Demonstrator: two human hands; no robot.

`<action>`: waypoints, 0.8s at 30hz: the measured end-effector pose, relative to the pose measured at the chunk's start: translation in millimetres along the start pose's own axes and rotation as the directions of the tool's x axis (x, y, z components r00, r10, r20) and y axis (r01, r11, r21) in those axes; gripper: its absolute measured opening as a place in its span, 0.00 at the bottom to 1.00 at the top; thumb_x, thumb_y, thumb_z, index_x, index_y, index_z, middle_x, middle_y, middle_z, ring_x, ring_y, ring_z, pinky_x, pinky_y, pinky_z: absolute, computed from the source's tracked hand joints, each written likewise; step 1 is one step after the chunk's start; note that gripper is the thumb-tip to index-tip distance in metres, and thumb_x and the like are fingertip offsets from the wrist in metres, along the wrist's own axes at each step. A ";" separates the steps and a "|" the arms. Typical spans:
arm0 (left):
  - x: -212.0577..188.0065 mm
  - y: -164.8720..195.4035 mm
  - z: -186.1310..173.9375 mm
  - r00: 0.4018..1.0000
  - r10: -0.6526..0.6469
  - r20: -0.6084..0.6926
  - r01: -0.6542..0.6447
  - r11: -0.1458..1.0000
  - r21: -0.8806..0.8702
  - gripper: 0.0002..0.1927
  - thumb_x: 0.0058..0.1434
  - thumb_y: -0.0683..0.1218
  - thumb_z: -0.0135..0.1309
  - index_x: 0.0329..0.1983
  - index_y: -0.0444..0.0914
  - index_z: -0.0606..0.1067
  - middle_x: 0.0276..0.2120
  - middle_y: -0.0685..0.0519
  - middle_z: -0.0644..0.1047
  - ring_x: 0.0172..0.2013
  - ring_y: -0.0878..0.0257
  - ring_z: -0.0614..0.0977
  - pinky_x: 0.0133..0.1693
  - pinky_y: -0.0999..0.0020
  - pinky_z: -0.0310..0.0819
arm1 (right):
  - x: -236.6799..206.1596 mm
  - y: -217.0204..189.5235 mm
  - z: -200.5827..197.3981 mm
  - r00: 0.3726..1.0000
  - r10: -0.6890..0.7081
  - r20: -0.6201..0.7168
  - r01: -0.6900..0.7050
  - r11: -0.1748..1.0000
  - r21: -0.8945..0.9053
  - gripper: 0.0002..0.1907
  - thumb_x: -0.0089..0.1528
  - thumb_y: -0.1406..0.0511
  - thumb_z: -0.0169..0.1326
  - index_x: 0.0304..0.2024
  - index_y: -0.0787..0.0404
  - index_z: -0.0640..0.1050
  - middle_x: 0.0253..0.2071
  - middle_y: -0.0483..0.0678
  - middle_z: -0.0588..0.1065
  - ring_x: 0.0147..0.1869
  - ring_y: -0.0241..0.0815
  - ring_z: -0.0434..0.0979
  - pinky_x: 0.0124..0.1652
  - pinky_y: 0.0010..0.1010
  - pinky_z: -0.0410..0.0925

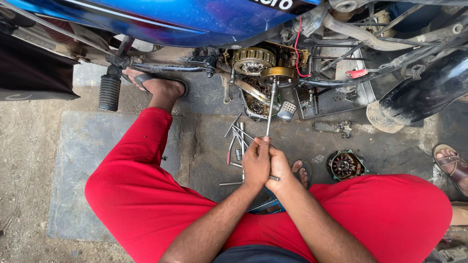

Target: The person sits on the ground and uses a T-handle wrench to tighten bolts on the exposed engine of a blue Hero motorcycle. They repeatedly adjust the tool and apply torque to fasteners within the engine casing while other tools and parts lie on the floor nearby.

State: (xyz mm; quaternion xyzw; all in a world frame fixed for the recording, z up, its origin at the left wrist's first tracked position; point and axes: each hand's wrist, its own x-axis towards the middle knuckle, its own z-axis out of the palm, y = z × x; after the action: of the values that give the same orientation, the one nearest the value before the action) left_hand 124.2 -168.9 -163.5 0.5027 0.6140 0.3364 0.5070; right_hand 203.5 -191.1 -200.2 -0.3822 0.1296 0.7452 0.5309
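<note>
Head view looks straight down on a person in red trousers crouched beside a blue motorcycle (161, 17). Both forearms reach forward from the bottom of the frame and meet over the concrete floor (87, 146). The left hand (257, 163) and the right hand (278, 170) sit side by side, touching, both wrapped around the handle end of a long T-handle wrench (269, 114). The fingers of the left hand are curled tight around the upper part of the grip, the thumb lying along the shaft; the fingers of the right hand close around the cross bar, one end of which pokes out to the right of the fist. From the hands the steel shaft runs away from the body, tilted slightly right, and its far tip sits on the brass-coloured round part (278, 75) of the exposed engine, just beside the ribbed clutch assembly (252, 60). Loose spanners and rods (238, 139) lie on the floor just left of the hands. A removed round cover (345, 165) rests to the right, near the knee.
</note>
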 end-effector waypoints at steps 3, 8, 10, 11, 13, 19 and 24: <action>9.7 -10.9 4.1 0.990 -0.101 0.103 0.129 0.940 -0.315 0.19 0.71 0.56 0.49 0.39 0.36 0.80 0.23 0.52 0.76 0.23 0.64 0.76 0.27 0.65 0.68 | 9.0 4.6 -9.8 0.980 -0.133 -0.146 0.121 0.989 -0.090 0.12 0.68 0.57 0.50 0.41 0.56 0.81 0.31 0.40 0.76 0.29 0.32 0.73 0.30 0.25 0.68; 11.6 -23.6 7.7 0.893 -0.314 0.321 0.449 0.616 -0.647 0.19 0.69 0.56 0.49 0.31 0.39 0.77 0.17 0.60 0.68 0.14 0.73 0.63 0.16 0.78 0.55 | 12.2 5.2 -17.2 0.966 -0.243 0.082 0.248 0.968 -0.047 0.16 0.74 0.54 0.53 0.35 0.55 0.76 0.24 0.37 0.71 0.19 0.29 0.66 0.19 0.22 0.62; 13.3 -26.1 10.8 0.891 -0.266 0.368 0.452 0.598 -0.662 0.16 0.69 0.54 0.53 0.32 0.39 0.77 0.18 0.61 0.67 0.16 0.74 0.64 0.17 0.78 0.55 | 7.8 1.1 -10.5 0.966 -0.234 -0.107 0.221 0.968 -0.122 0.14 0.71 0.57 0.50 0.34 0.56 0.75 0.25 0.39 0.71 0.21 0.30 0.67 0.21 0.22 0.63; 16.0 -26.8 13.5 0.891 -0.232 0.389 0.448 0.588 -0.674 0.14 0.70 0.52 0.55 0.33 0.38 0.77 0.19 0.62 0.67 0.17 0.75 0.64 0.18 0.79 0.55 | 5.9 -0.1 -5.2 0.943 -0.225 -0.246 0.193 0.970 -0.146 0.12 0.70 0.59 0.47 0.34 0.58 0.75 0.26 0.41 0.72 0.23 0.31 0.70 0.24 0.22 0.64; 24.6 -29.9 16.3 0.809 -0.243 0.535 0.571 0.544 -0.615 0.12 0.69 0.49 0.57 0.34 0.37 0.77 0.23 0.58 0.74 0.21 0.72 0.73 0.24 0.76 0.67 | 2.7 -3.7 3.7 0.894 -0.260 -0.365 0.199 0.960 -0.197 0.10 0.68 0.63 0.45 0.34 0.58 0.74 0.26 0.43 0.72 0.24 0.32 0.71 0.25 0.22 0.64; 31.1 -42.6 19.4 0.769 -0.251 0.588 0.630 0.458 -0.627 0.09 0.64 0.47 0.57 0.30 0.39 0.77 0.17 0.60 0.71 0.12 0.72 0.65 0.14 0.76 0.54 | 0.2 1.2 12.6 0.871 -0.396 -0.293 0.323 0.908 -0.268 0.08 0.66 0.67 0.51 0.31 0.56 0.72 0.24 0.40 0.68 0.19 0.30 0.64 0.19 0.22 0.59; 38.3 -51.2 20.1 0.740 -0.247 0.625 0.663 0.425 -0.617 0.09 0.64 0.46 0.56 0.28 0.39 0.75 0.17 0.59 0.71 0.12 0.72 0.64 0.15 0.75 0.55 | 11.9 8.1 -0.5 0.822 -0.471 -0.321 0.369 0.869 -0.331 0.07 0.66 0.70 0.51 0.31 0.59 0.73 0.25 0.41 0.70 0.21 0.29 0.66 0.21 0.21 0.59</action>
State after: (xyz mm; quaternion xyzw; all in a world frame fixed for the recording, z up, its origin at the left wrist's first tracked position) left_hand 130.1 -147.8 -226.9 0.0814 0.3707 0.2982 0.8758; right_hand 194.7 -186.4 -210.6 -0.6072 0.0481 0.5272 0.5925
